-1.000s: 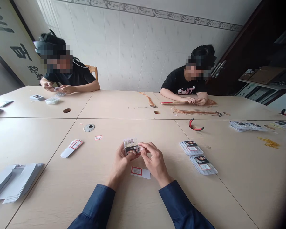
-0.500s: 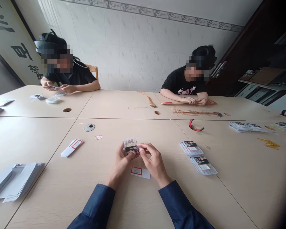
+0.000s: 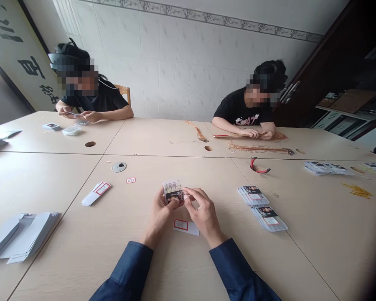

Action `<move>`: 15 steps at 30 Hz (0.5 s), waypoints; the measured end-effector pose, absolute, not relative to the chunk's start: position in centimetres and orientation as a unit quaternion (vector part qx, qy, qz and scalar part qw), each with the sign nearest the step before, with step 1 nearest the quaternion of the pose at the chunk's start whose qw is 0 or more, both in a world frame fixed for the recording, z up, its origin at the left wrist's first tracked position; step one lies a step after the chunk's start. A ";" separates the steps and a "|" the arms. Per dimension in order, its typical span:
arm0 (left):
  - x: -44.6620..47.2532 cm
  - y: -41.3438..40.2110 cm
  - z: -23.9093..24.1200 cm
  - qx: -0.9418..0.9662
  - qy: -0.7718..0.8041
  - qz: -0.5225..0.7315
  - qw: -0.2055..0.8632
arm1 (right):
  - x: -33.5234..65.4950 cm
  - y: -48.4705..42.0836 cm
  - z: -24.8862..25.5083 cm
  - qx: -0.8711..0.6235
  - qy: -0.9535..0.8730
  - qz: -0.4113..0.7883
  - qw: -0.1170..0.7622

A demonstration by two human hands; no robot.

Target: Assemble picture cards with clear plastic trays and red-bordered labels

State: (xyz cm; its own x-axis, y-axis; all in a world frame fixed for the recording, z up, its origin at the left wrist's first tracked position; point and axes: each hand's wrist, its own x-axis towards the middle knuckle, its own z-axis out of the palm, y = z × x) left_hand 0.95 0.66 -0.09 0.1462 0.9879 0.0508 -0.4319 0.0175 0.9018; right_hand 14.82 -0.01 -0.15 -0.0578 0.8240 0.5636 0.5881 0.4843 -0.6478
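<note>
Both my hands hold a small clear packet [image 3: 173, 191] with a dark printed label above the table's middle. My left hand [image 3: 161, 212] grips its lower left side, thumb across the front. My right hand [image 3: 202, 212] pinches its right edge with curled fingers. A white label strip with a red-bordered sticker [image 3: 185, 226] lies flat on the table [image 3: 144, 259] just under my hands.
Two stacks of finished packets [image 3: 262, 207] lie to the right, white strips [image 3: 96, 193] and a pile of white sheets [image 3: 20, 236] to the left. Red-handled pliers [image 3: 258, 166] lie further back. Two other people sit across the table, handling small items and orange cords [image 3: 257, 147].
My hands and the packet have stayed almost in place; only the fingers of my right hand have shifted slightly at the packet's edge.
</note>
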 end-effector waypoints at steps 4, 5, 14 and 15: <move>1.1 0.7 -0.2 0.428 0.350 0.564 0.613 | 14.8 0.0 -0.1 -0.489 -0.720 0.103 0.481; 1.2 0.7 -0.2 0.435 0.351 0.563 0.609 | 14.8 0.0 -0.2 -0.497 -0.714 0.106 0.482; 1.6 0.7 -0.4 0.497 0.377 0.560 0.545 | 15.2 0.3 -0.7 -0.531 -0.686 0.129 0.481; 1.6 0.6 -0.4 0.504 0.380 0.558 0.539 | 15.2 0.3 -0.7 -0.532 -0.687 0.128 0.478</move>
State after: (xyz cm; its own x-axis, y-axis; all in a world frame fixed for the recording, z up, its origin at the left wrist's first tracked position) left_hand 1.56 0.64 -0.42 0.0884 0.9842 0.1535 -0.2190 -0.1311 0.9669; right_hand 15.21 0.28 -0.75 0.0238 0.8534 0.5207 0.6083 0.4010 -0.6849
